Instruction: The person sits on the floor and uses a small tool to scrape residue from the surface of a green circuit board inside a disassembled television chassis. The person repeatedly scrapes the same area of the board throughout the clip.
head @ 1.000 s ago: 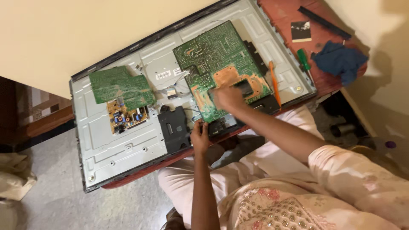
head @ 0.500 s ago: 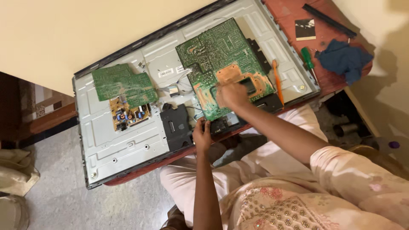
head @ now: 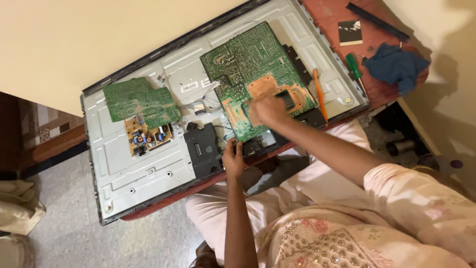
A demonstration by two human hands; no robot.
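An opened flat-screen panel [head: 148, 173] lies back-up on a red table. My right hand [head: 267, 110] is closed and blurred on the copper-coloured patch of the large green circuit board [head: 248, 64]; whether it holds anything is unclear. My left hand [head: 233, 160] is at the panel's near edge, fingers pinching the board's lower corner, next to a black module [head: 202, 149]. A smaller green board [head: 139, 101] and a yellow board [head: 148, 136] sit to the left.
An orange-handled tool [head: 320, 94] lies by the large board. A green-handled screwdriver [head: 355, 69], a blue cloth [head: 394, 67], a dark small card [head: 350, 32] and a black strip [head: 377, 21] lie on the red table [head: 332, 15]. Grey floor lies below.
The view has drifted slightly. My right hand stays over the large board with small movements, and my left hand stays at the board's lower corner.
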